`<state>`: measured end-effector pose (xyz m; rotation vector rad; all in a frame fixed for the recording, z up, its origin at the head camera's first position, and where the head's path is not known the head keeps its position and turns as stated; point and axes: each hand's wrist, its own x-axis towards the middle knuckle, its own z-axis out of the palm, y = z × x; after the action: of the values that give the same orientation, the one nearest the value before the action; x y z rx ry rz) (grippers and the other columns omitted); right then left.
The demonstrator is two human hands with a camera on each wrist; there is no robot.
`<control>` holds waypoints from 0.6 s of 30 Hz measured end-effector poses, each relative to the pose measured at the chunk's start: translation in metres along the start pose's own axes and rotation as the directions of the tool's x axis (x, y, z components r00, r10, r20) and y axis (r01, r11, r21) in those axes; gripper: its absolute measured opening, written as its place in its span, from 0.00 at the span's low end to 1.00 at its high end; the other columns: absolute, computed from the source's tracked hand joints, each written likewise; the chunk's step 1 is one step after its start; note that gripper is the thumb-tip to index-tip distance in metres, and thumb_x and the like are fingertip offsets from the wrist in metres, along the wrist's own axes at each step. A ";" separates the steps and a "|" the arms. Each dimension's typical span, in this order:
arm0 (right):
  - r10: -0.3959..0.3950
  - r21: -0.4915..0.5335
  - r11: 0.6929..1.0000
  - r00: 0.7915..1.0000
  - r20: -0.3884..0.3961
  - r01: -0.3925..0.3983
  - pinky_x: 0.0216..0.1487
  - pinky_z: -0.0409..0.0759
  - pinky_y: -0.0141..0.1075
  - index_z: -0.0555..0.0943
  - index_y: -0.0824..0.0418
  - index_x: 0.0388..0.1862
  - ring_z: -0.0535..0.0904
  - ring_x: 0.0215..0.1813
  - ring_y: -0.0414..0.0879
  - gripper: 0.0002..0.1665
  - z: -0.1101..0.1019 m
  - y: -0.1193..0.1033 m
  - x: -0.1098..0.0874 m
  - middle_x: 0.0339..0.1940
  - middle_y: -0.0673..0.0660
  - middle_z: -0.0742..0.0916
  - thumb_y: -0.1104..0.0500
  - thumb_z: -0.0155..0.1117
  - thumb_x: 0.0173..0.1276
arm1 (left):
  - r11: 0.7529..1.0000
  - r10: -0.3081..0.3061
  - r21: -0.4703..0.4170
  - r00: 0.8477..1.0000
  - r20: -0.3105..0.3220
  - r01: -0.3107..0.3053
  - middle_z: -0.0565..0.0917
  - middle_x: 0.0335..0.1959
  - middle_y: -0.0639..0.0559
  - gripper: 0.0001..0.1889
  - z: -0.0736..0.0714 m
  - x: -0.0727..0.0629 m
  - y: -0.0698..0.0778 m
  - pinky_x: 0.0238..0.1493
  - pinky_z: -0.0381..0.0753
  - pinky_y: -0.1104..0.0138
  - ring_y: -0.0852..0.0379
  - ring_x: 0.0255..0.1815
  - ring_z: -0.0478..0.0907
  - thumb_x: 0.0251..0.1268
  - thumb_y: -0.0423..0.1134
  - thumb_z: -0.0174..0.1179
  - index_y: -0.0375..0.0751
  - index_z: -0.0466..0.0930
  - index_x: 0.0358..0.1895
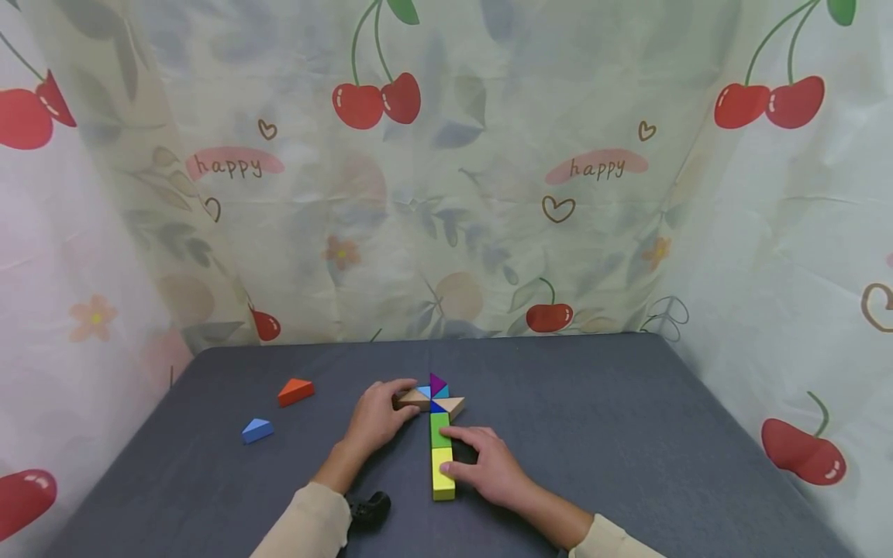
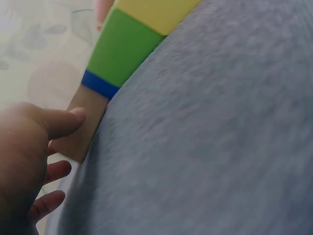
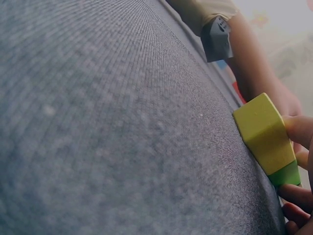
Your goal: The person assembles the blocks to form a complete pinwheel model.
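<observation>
My left hand (image 1: 373, 420) pinches a tan triangular block (image 1: 415, 399) between thumb and index finger, at the left of a pinwheel of triangular blocks. Around its centre lie a purple triangle (image 1: 437, 384), light blue ones, a dark blue one (image 2: 100, 84) and another tan triangle (image 1: 453, 406). Below the pinwheel a green block (image 1: 439, 422) and a yellow block (image 1: 443, 485) form a straight stem. My right hand (image 1: 497, 471) touches that stem from the right, index finger at the green block and thumb at the yellow block (image 3: 261, 129).
An orange-red triangular block (image 1: 296, 392) and a blue triangular block (image 1: 257, 431) lie apart on the left of the dark grey table (image 1: 593, 418). A black device (image 1: 371, 510) is by my left wrist. Patterned curtains (image 1: 446, 194) enclose the table's back and sides.
</observation>
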<state>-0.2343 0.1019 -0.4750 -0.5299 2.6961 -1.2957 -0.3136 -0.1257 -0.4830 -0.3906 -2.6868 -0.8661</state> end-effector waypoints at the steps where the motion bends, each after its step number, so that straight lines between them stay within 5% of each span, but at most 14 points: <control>1: -0.001 0.000 1.000 1.000 0.000 0.001 0.61 0.64 0.62 0.78 0.44 0.64 0.67 0.64 0.54 0.31 0.000 0.000 0.000 0.62 0.53 0.79 0.41 0.69 0.62 | 1.000 0.002 -0.005 1.000 -0.005 -0.002 0.83 0.47 0.54 0.24 -0.002 0.000 -0.001 0.43 0.76 0.57 0.56 0.41 0.75 0.55 0.47 0.72 0.52 0.82 0.57; 18: -0.020 0.008 1.000 1.000 -0.005 0.020 0.61 0.64 0.61 0.78 0.45 0.64 0.67 0.63 0.53 0.31 0.002 0.002 0.001 0.61 0.53 0.79 0.42 0.69 0.62 | 0.994 0.076 0.073 0.997 0.001 -0.076 0.81 0.56 0.51 0.23 -0.057 -0.001 -0.036 0.57 0.67 0.44 0.46 0.56 0.73 0.59 0.47 0.69 0.47 0.81 0.58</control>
<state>-0.2349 0.1012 -0.4779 -0.5546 2.6957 -1.3136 -0.3141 -0.1886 -0.4583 -0.4720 -2.6737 -0.7440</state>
